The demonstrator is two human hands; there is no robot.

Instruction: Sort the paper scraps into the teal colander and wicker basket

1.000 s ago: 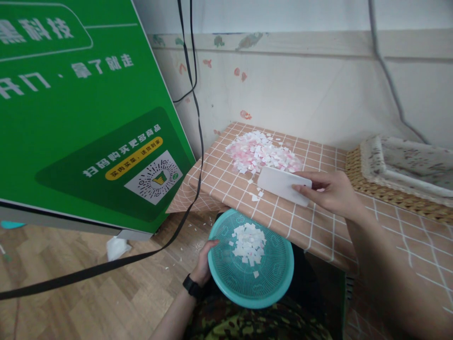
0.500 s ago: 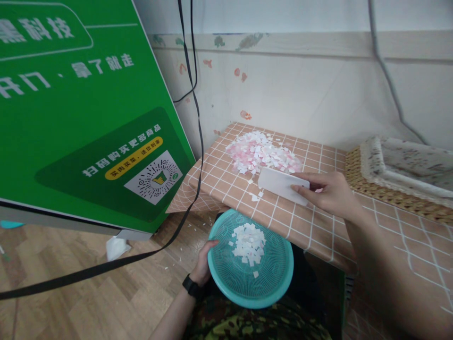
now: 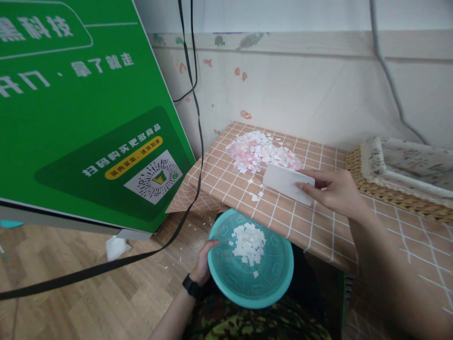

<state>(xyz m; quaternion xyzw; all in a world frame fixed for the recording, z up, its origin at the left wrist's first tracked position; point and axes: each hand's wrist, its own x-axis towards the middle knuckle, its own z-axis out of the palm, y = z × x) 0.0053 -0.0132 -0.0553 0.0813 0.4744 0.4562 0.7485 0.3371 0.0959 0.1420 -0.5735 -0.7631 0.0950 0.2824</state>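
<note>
My right hand (image 3: 329,188) pinches one end of a flat white rectangular card (image 3: 285,182), holding it on edge over the checked tablecloth. Beyond the card lies a heap of small white and pink paper squares (image 3: 253,151); a few loose scraps (image 3: 255,196) are scattered just in front of it. Below the table edge, my left hand (image 3: 204,259) grips the rim of a round teal plastic basket (image 3: 272,278). Inside the basket is a pile of white paper pieces (image 3: 249,243). The left hand's fingers under the basket are hidden.
At right on the brown checked table (image 3: 219,174) stands a woven basket (image 3: 361,174) with a cloth lining. A large green sign panel (image 3: 71,118) fills the left. Black cords (image 3: 198,108) hang beside it. White tissue (image 3: 116,248) lies on the wooden floor.
My right hand and the white card have shifted slightly right and away from the loose scraps. The left hand and the teal basket stay where they were.
</note>
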